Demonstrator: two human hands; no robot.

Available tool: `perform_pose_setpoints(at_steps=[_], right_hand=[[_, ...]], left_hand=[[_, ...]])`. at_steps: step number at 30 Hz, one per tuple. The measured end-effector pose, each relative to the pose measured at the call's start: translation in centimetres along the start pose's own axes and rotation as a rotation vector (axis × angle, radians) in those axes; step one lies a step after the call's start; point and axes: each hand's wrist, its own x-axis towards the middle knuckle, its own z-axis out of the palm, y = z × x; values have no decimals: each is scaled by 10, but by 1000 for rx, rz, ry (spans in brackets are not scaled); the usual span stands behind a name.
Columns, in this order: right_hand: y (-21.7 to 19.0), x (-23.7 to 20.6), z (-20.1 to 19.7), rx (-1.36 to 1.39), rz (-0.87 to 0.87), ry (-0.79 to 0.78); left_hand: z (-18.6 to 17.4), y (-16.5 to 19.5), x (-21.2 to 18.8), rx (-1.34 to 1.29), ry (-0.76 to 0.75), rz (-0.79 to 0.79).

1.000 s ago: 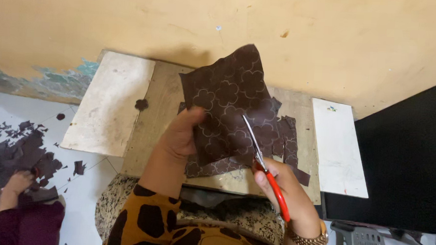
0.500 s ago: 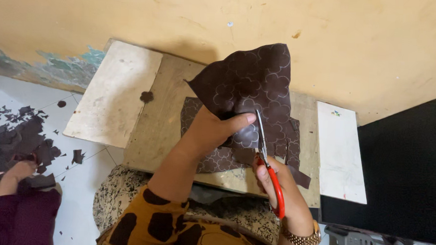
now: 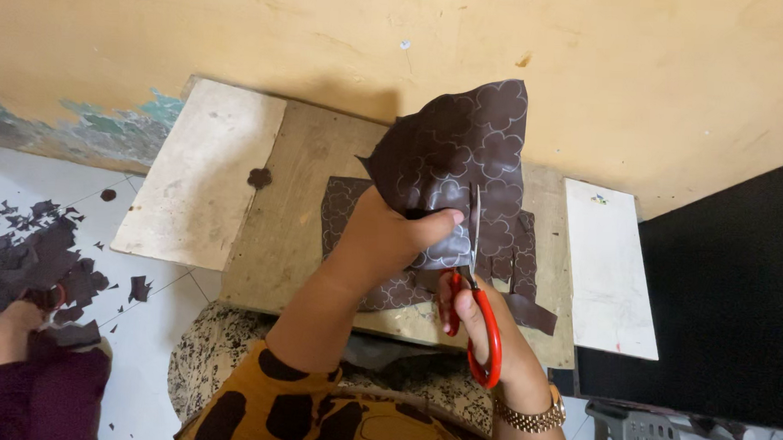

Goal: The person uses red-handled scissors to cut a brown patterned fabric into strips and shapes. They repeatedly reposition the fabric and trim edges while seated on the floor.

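Since a second ago the left hand (image 3: pixel 382 237) has slid up the brown patterned sheet (image 3: pixel 465 153), its fingers now pinching the lower edge with the thumb near the blade, while the right hand (image 3: pixel 484 325) has swung the red-handled scissors (image 3: pixel 476 294) upright, fingers through the loops. From the left: another person's hand (image 3: pixel 13 318) among one heap of dark scraps (image 3: pixel 29 257) on the white tiled floor (image 3: pixel 139 359), one pale board (image 3: pixel 200 172), then one wooden desk (image 3: pixel 299 216) against the peeling yellow wall (image 3: pixel 241 29). A second brown sheet (image 3: pixel 348 209) lies flat on the desk under the raised one, with one white board (image 3: pixel 609 265) and one black panel (image 3: pixel 723 296) at the right.
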Motion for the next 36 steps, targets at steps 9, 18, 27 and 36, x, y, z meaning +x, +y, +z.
perform_pose_setpoints(at_steps=[9, 18, 27, 36], right_hand=[[1, 1, 0, -9, -53, -30], [4, -1, 5, -36, 0, 46], [16, 1, 18, 8, 45, 163], [26, 4, 24, 72, 141, 243]], left_hand=[[4, -5, 0, -31, 55, 35], [-3, -12, 2, -94, -4, 90], [3, -11, 2, -146, 54, 28], [4, -11, 3, -101, 91, 32]])
